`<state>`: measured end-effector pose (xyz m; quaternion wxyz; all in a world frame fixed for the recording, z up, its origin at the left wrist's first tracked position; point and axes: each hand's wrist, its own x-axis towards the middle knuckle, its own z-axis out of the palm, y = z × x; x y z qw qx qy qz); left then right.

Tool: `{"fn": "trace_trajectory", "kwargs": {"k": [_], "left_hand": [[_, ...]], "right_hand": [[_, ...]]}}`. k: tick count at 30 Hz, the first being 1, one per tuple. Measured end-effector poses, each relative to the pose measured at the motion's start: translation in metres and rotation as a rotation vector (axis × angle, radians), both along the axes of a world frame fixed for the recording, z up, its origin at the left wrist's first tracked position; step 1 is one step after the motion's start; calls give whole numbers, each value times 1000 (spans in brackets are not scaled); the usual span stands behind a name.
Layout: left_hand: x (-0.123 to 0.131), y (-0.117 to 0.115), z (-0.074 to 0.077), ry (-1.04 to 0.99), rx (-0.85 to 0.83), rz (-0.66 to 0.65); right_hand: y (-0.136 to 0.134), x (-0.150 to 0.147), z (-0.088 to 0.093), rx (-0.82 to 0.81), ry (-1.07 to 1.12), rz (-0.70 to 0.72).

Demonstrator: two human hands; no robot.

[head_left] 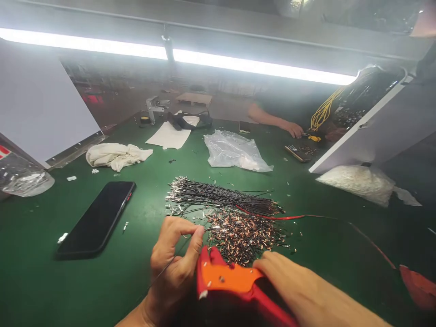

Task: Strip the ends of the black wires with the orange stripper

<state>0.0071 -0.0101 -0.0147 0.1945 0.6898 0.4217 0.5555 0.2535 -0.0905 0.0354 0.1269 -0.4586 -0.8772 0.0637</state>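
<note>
- Wire [170,263], thin and dark, is pinched between the thumb and fingertips [197,238] of the left hand [172,263] near the table's near edge, and is run down across the palm toward the wrist.
- An orange and red hand tool [226,277] is gripped by the right hand [293,284], whose fingers are closed around its handles; its nose is held just beside the left fingertips.
- Whether the wire tip is actually inside the tool's nose cannot be told.
- A bundle of dark wires [221,197] with metal ends is laid across the middle of the green table [41,281], with a heap of short cut pieces [243,234] just in front of it, near the tool.
- A red wire [286,217] is trailed from the bundle toward the right edge.
- A black phone [97,218] is laid face up toward the left edge, well apart from the hands.
- A white cloth [116,156] and a clear plastic bag [233,151] are seen farther back.
- Another person's hand [294,130] is rested at the far edge, by yellow cables [323,111].
</note>
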Motion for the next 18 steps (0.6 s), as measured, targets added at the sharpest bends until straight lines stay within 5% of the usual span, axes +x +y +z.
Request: {"fn": "trace_trajectory", "kwargs": {"k": [4, 7, 11, 18], "left_hand": [[-3, 3, 3, -10, 72, 29], [1, 0, 1, 16, 133, -53], [7, -6, -1, 52, 165, -91], [11, -13, -2, 132, 170, -187]], "right_hand": [[1, 24, 3, -610, 465, -211], [0, 15, -23, -908, 1066, -85], [-1, -19, -49, -1110, 1700, -11], [5, -35, -47, -1152, 1832, -11]]}}
